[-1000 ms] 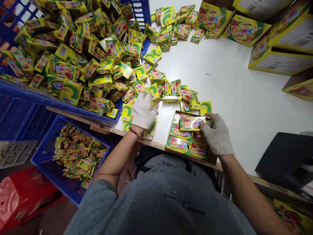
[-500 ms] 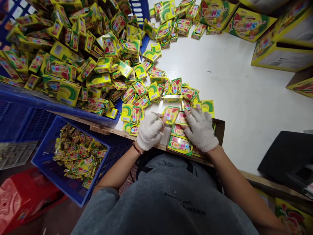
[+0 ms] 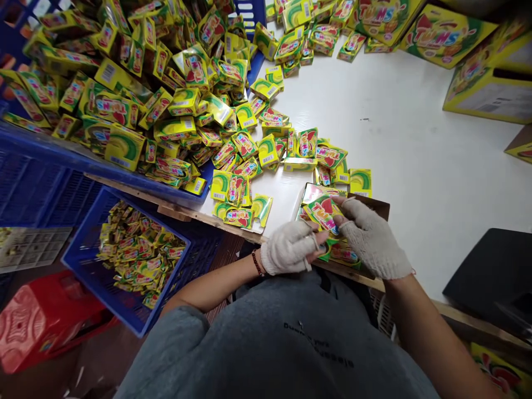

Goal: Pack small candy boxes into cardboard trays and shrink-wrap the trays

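Observation:
A small yellow-green TWINS box (image 3: pixel 322 213) is tilted above the open carton (image 3: pixel 376 206) at the table's front edge. My right hand (image 3: pixel 373 237), in a white fingerless glove, pinches its right side between thumb and fingers. From below left, my left hand (image 3: pixel 290 248), gloved alike, has its bent fingers against the box's lower edge. More small boxes lie flat inside the carton, partly hidden by both hands. Several loose small boxes (image 3: pixel 238 188) lie on the table left of the carton.
A blue crate (image 3: pixel 124 185) heaped with small boxes stands at the left. Below it are another blue crate (image 3: pixel 89 292) and a red stool (image 3: pixel 25 327). Large printed cartons (image 3: pixel 449 36) stand at the back right. A black object (image 3: pixel 486 269) is on the right.
My left hand has moved right, bringing the small box over the carton. My right hand has lifted off the packed boxes, shifted right and now grips that box too. The view has shifted slightly.

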Motion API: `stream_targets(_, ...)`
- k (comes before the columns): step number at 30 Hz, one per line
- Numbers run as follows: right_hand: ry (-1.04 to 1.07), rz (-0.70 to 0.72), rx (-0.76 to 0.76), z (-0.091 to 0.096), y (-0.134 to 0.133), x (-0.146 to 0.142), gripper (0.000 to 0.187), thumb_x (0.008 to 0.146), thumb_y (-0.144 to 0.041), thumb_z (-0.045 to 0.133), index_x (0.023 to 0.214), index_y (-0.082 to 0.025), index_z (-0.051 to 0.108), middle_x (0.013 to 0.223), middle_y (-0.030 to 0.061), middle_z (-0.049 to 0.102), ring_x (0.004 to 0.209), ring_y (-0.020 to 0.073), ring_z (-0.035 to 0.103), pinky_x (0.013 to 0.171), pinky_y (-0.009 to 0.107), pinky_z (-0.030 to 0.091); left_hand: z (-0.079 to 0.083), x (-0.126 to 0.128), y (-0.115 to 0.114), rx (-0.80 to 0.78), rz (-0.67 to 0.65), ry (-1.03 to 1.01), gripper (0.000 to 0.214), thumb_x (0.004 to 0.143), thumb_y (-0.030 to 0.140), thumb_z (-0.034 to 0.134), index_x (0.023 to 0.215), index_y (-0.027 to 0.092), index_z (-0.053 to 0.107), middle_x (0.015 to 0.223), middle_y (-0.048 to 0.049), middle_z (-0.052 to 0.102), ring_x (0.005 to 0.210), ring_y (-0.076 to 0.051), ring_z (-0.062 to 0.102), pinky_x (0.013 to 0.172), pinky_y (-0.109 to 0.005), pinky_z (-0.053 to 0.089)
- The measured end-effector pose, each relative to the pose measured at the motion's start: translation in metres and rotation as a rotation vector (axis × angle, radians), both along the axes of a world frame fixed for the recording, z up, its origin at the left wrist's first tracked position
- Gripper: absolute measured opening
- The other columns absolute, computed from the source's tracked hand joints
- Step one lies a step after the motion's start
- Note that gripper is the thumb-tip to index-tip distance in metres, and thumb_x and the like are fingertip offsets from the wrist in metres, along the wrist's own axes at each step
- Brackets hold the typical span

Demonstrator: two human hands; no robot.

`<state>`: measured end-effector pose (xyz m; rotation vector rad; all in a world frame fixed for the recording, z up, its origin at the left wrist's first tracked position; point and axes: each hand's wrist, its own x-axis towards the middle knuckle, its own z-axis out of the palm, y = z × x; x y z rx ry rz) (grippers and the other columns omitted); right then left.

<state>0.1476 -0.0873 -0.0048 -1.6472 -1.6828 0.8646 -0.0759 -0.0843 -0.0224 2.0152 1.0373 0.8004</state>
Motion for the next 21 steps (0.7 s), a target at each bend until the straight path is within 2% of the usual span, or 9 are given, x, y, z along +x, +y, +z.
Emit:
stream_targets(1,-0.059,0.035,0.029,-0.003,0.002,0.002,0.033,0.102,-0.042,0.062,0.125,-0.027,0.081,0.119,0.0111,0.083,0.105,0.032,0.079,0.088,0.049,0.066,0.002,-0.008,0.003,0.048,0.031,0.083,0.04,0.103,0.059,0.062,0.101,0.022,0.077,0.104,-0.0134,0.077,0.102,-0.029,0.075,0.089,-0.044,0.063)
stream_targets(3,-0.171,0.095,0.122,-0.01,0.006,0.005,0.028,0.103,-0.04,0.062,0.113,-0.026,0.084,0.109,0.012,0.083,0.098,0.0313,0.078,0.085,0.047,0.065,0.01,-0.028,0.012,0.119,0.114,0.388,0.037,0.104,0.053,0.06,0.107,0.02,0.077,0.109,-0.0161,0.075,0.107,-0.033,0.073,0.095,-0.05,0.059)
stream_targets(5,-0.293,0.102,0.269,-0.017,0.007,0.004,0.027,0.104,-0.038,0.063,0.106,-0.023,0.085,0.105,0.0138,0.082,0.094,0.0311,0.077,0.084,0.048,0.063,0.019,-0.043,0.021,0.08,0.221,0.766,0.038,0.102,0.05,0.068,0.12,0.017,0.076,0.116,-0.0179,0.073,0.114,-0.036,0.07,0.102,-0.054,0.055)
stream_targets(7,-0.392,0.083,0.422,-0.022,0.003,-0.001,0.025,0.103,-0.038,0.067,0.108,-0.022,0.085,0.116,0.017,0.081,0.104,0.0341,0.076,0.093,0.052,0.061,0.026,-0.048,0.028,-0.02,0.277,1.007,0.056,0.098,0.047,0.076,0.142,0.014,0.069,0.129,-0.0212,0.071,0.126,-0.04,0.065,0.112,-0.056,0.048)
stream_targets(9,-0.434,0.104,0.542,-0.027,-0.003,-0.008,0.028,0.102,-0.041,0.072,0.119,-0.021,0.084,0.136,0.0199,0.078,0.128,0.0406,0.071,0.106,0.058,0.057,0.029,-0.046,0.032,-0.078,0.272,1.095,0.073,0.097,0.041,0.078,0.16,0.012,0.057,0.139,-0.0231,0.068,0.134,-0.041,0.061,0.118,-0.056,0.042)
stream_targets(12,-0.487,0.243,0.572,-0.035,-0.007,-0.018,0.042,0.102,-0.043,0.07,0.136,-0.019,0.079,0.154,0.0217,0.07,0.152,0.0458,0.055,0.119,0.066,0.046,0.027,-0.036,0.037,-0.126,0.264,1.127,0.078,0.097,0.032,0.074,0.169,0.012,0.048,0.144,-0.0242,0.065,0.136,-0.041,0.06,0.118,-0.054,0.041)
stream_targets(16,-0.589,0.458,0.516,-0.047,0.001,-0.021,0.046,0.106,-0.039,0.063,0.144,-0.015,0.075,0.156,0.0216,0.071,0.15,0.041,0.059,0.129,0.068,0.035,0.021,-0.032,0.051,-0.189,0.277,1.06,0.077,0.094,0.026,0.073,0.167,0.015,0.05,0.142,-0.0217,0.067,0.129,-0.04,0.066,0.11,-0.051,0.047)
stream_targets(18,-0.594,0.498,0.534,-0.05,0.005,-0.019,0.044,0.106,-0.038,0.063,0.142,-0.016,0.075,0.155,0.0205,0.072,0.148,0.0396,0.061,0.129,0.067,0.034,0.02,-0.039,0.058,-0.202,0.309,0.914,0.073,0.091,0.027,0.075,0.161,0.014,0.056,0.142,-0.0202,0.068,0.129,-0.038,0.067,0.11,-0.049,0.05)
stream_targets(21,-0.57,0.448,0.562,-0.05,0.005,-0.016,0.043,0.105,-0.039,0.066,0.142,-0.018,0.075,0.158,0.0213,0.069,0.154,0.0436,0.057,0.127,0.072,0.038,0.018,-0.056,0.062,-0.207,0.415,0.525,0.068,0.084,0.029,0.079,0.148,0.012,0.066,0.138,-0.018,0.069,0.128,-0.034,0.066,0.111,-0.044,0.052)
